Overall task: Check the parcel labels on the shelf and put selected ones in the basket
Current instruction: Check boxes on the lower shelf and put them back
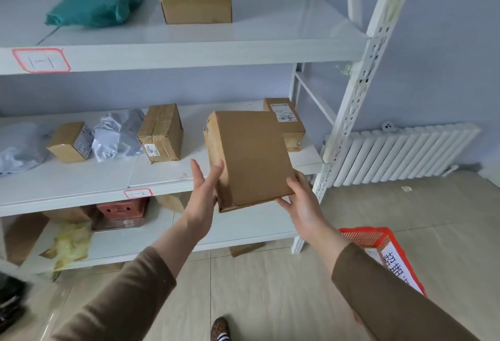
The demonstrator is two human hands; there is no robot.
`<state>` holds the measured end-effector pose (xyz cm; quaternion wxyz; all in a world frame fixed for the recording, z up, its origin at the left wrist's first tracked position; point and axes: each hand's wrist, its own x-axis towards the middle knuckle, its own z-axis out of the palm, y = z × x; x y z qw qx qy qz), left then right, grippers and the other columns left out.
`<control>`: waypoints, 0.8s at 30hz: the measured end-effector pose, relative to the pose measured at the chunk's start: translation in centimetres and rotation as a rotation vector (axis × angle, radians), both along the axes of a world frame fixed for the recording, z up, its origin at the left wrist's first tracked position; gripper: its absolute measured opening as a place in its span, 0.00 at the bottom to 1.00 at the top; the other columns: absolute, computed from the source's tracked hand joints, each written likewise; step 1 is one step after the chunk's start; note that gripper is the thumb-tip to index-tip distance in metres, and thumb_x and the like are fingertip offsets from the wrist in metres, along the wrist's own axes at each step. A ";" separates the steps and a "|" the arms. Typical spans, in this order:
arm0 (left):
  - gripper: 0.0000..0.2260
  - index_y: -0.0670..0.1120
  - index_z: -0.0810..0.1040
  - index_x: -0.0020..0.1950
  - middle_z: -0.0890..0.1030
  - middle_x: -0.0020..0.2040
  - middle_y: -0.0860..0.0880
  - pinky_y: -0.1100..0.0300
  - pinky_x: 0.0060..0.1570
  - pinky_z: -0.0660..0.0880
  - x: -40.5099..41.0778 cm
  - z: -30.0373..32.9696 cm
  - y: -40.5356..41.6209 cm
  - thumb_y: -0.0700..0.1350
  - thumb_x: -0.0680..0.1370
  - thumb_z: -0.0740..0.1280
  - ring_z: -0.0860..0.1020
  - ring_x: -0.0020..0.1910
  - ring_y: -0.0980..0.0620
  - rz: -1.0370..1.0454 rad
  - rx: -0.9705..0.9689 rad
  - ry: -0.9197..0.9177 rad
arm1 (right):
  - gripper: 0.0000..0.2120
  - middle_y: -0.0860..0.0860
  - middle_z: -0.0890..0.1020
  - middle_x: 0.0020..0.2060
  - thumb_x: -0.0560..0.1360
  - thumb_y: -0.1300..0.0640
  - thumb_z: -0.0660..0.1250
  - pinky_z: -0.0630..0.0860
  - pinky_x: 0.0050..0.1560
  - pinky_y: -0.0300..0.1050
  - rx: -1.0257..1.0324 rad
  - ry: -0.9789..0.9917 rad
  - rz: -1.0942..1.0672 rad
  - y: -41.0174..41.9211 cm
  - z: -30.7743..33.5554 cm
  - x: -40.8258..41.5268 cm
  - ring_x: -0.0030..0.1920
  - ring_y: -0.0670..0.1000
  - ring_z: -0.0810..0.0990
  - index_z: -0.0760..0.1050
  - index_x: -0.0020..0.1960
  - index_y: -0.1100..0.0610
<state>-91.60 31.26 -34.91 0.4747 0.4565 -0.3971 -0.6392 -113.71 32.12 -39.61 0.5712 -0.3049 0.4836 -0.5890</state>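
Parcel between left hand, right hand.

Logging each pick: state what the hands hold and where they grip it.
A brown cardboard parcel, held tilted in front of the middle shelf. The left hand presses its left side; the right hand supports its lower right corner.
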 end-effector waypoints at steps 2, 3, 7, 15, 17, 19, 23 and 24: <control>0.45 0.57 0.51 0.84 0.56 0.83 0.48 0.43 0.75 0.67 0.7 -0.3 -0.2 0.68 0.74 0.69 0.70 0.76 0.45 -0.090 0.077 0.075 | 0.16 0.45 0.80 0.65 0.80 0.52 0.66 0.73 0.70 0.53 -0.114 0.198 -0.012 1.4 1.4 0.0 0.70 0.49 0.77 0.76 0.67 0.43; 0.38 0.54 0.60 0.82 0.61 0.81 0.47 0.45 0.69 0.73 0.9 -0.6 -0.1 0.66 0.77 0.67 0.75 0.71 0.46 -0.137 0.070 0.130 | 0.17 0.44 0.80 0.65 0.81 0.52 0.66 0.73 0.70 0.51 -0.187 0.303 -0.006 2.1 2.1 0.1 0.69 0.48 0.77 0.75 0.69 0.43; 0.29 0.51 0.68 0.79 0.75 0.75 0.47 0.38 0.70 0.71 1.3 -2.4 0.1 0.64 0.81 0.61 0.74 0.74 0.45 -0.229 0.109 0.368 | 0.20 0.38 0.74 0.69 0.80 0.45 0.65 0.69 0.71 0.41 -0.420 0.647 0.033 4.3 4.5 1.1 0.72 0.43 0.70 0.71 0.71 0.38; 0.33 0.51 0.75 0.72 0.80 0.69 0.48 0.42 0.67 0.75 1.8 -2.7 -0.4 0.58 0.70 0.78 0.76 0.71 0.45 -0.192 -0.046 0.130 | 0.21 0.40 0.75 0.67 0.78 0.51 0.64 0.73 0.69 0.47 -0.286 0.553 -0.014 3.9 4.6 1.1 0.69 0.46 0.74 0.74 0.69 0.36; 0.43 0.49 0.72 0.73 0.81 0.67 0.47 0.44 0.67 0.75 2.2 -2.5 -1.1 0.59 0.62 0.84 0.77 0.69 0.44 -0.180 -0.201 -0.059 | 0.17 0.43 0.79 0.66 0.78 0.46 0.63 0.70 0.72 0.56 -0.145 0.464 0.010 3.0 4.5 0.3 0.68 0.47 0.76 0.76 0.66 0.36; 0.50 0.49 0.64 0.78 0.75 0.72 0.46 0.43 0.69 0.74 2.6 -2.6 -1.7 0.54 0.62 0.85 0.75 0.71 0.45 -0.125 -0.386 -0.299 | 0.18 0.43 0.80 0.66 0.81 0.36 0.60 0.64 0.76 0.62 0.027 0.240 0.064 2.3 4.6 -0.3 0.72 0.48 0.73 0.79 0.65 0.39; 0.61 0.50 0.49 0.83 0.59 0.79 0.47 0.43 0.76 0.65 3.3 -3.0 -2.7 0.46 0.61 0.87 0.62 0.79 0.42 -0.026 -0.936 -0.931 | 0.41 0.53 0.81 0.67 0.70 0.20 0.56 0.61 0.73 0.74 0.287 -0.217 0.286 1.6 4.6 -2.8 0.71 0.59 0.76 0.76 0.71 0.45; 0.61 0.46 0.49 0.83 0.59 0.79 0.44 0.43 0.77 0.63 3.5 -3.0 -2.9 0.45 0.61 0.87 0.61 0.79 0.38 0.000 -1.104 -1.035 | 0.44 0.56 0.81 0.68 0.67 0.18 0.57 0.63 0.72 0.75 0.324 -0.267 0.327 1.5 4.6 -3.4 0.70 0.62 0.77 0.76 0.71 0.46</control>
